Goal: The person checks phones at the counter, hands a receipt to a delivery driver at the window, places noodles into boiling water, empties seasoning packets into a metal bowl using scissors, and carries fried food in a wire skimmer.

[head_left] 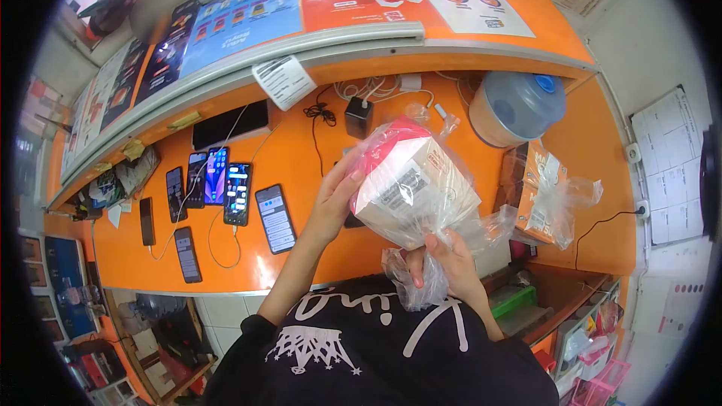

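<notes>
A white and pink box [414,180] inside a clear plastic bag is held up in front of my chest, tilted. My left hand [338,192] supports the box at its left side, with its fingers wrapped round the bagged edge. Below the box, my right hand [445,259] is closed round the gathered neck of the bag, and the loose plastic [417,286] hangs beneath it. To the right, an orange and white box [532,195] in another clear bag sits on the orange counter [214,256].
Several phones [275,218] lie on the counter at the left, some with cables. A black charger [359,116] and white cables are behind the box. A blue-lidded container [519,107] stands at the back right. A paper slip [283,81] hangs from the raised shelf.
</notes>
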The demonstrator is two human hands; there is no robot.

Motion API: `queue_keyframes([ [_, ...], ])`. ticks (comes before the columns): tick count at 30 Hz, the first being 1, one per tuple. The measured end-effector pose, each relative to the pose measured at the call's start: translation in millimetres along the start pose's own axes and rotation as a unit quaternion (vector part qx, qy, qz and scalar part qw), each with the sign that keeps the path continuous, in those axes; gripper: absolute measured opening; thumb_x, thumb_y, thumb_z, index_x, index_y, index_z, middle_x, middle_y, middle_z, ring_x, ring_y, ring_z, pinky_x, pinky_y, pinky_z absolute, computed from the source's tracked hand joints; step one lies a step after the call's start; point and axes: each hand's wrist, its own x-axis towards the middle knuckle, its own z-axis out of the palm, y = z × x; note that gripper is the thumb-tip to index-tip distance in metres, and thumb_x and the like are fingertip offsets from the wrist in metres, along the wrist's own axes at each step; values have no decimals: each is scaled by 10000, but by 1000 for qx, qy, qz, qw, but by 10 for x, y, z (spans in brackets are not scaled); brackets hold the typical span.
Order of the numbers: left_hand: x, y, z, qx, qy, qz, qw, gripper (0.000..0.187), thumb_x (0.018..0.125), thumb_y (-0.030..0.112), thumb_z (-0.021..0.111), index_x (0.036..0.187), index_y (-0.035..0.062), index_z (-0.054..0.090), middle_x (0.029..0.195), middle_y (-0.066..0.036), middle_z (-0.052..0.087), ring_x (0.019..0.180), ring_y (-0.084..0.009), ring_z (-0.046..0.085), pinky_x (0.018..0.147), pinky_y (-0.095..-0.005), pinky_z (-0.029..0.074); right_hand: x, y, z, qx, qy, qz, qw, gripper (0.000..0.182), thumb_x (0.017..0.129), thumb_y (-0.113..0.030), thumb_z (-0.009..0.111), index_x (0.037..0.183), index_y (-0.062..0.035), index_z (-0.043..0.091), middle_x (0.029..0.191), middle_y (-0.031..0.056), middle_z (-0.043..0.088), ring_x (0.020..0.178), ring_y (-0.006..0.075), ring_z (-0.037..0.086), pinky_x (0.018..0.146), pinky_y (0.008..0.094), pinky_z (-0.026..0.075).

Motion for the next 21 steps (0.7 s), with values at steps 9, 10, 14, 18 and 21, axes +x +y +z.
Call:
queue_keyframes([
  [9,-321,182,-291,141,-19,-104,984,498,925,267,456,1340,10,358,1337,-142,422,1198,-226,446,994,-352,337,486,46,-432,-115,282,-105,947,335,914,-318,514,1005,5,527,718,132,594,616,206,594,591,335,487],
  [10,-395,171,-346,175,-17,-122,977,506,924,319,455,1325,19,382,1303,-142,455,1138,-231,493,961,-350,370,583,163,-658,-226,321,-161,905,373,898,-339,531,991,23,538,767,163,605,690,245,605,648,363,483],
  [14,-599,141,-576,239,-46,-198,950,492,919,353,460,1292,35,423,1255,-136,505,1101,-241,533,926,-338,398,788,205,-1252,-396,473,-144,774,538,850,-440,550,962,87,552,939,271,603,931,375,586,813,434,433],
  [18,-583,118,-533,238,-100,-238,936,406,922,288,462,1244,41,459,1244,-110,516,1106,-220,526,930,-321,382,765,143,-1926,-493,475,-85,724,529,866,-429,519,1024,75,535,1019,301,562,927,408,574,814,433,441],
  [21,-487,-21,-485,226,-180,-255,923,371,929,237,460,1241,35,457,1238,-107,519,1101,-211,524,934,-316,376,449,10,-1770,-557,465,-120,677,447,864,-348,553,1064,52,539,1075,269,532,939,383,563,811,419,444],
])
